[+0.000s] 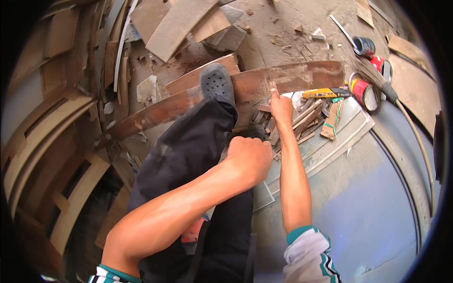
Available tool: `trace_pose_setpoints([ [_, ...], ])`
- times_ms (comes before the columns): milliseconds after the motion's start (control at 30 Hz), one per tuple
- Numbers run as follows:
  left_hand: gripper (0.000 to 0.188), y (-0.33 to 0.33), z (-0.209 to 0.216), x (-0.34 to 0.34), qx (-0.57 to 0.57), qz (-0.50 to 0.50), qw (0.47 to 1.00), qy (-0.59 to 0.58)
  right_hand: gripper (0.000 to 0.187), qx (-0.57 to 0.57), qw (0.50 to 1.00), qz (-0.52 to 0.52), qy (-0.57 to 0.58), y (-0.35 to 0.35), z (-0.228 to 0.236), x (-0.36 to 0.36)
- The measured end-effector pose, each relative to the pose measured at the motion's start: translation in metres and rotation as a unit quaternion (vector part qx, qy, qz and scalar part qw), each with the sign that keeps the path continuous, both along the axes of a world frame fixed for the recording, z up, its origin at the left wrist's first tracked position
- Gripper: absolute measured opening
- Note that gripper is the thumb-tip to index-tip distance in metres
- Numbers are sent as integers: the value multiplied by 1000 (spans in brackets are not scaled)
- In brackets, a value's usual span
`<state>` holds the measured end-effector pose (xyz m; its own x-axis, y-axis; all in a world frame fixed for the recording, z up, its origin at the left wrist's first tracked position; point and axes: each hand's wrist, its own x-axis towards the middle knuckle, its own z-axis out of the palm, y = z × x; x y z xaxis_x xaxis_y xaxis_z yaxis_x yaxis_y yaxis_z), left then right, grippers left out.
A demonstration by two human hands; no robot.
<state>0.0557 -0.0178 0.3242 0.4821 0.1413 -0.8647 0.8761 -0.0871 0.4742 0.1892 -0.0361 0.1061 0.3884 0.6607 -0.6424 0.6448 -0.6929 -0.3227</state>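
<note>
Brown wood forms the plank (302, 75) under a grey clog (217, 81); at its near edge is the right hand (281, 108), whether clamped I cannot tell; this side, the left hand (250, 159) looks fisted. Bracing seems underway, calling for steady pressure next.

A worn reddish-brown plank (255, 86) is laid crosswise just beyond the right hand (281, 108), its surface scuffed and stained.

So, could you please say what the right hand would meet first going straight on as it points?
Probably the long brown board ahead of the right hand, though depth is unclear and they may touch.
</note>
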Motion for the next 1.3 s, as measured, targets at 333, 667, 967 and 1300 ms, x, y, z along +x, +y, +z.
trace_pose_setpoints([
  [333, 34, 27, 5, -1, -24, 17, 1000, -8, 56, -50, 994, -16, 93, -45, 60, 22],
  [667, 34, 41, -6, -6, -90, -7, 996, 8, 64, -107, 989, -32, 98, -40, 101, 28],
  [967, 34, 34, 9, 9, -71, -66, 995, 9, 57, -13, 993, -60, 101, 7, -8, 14],
  [1300, 31, 34, 10, -2, -67, -34, 997, -12, 58, 56, 994, 15, 87, -84, 6, 37],
])
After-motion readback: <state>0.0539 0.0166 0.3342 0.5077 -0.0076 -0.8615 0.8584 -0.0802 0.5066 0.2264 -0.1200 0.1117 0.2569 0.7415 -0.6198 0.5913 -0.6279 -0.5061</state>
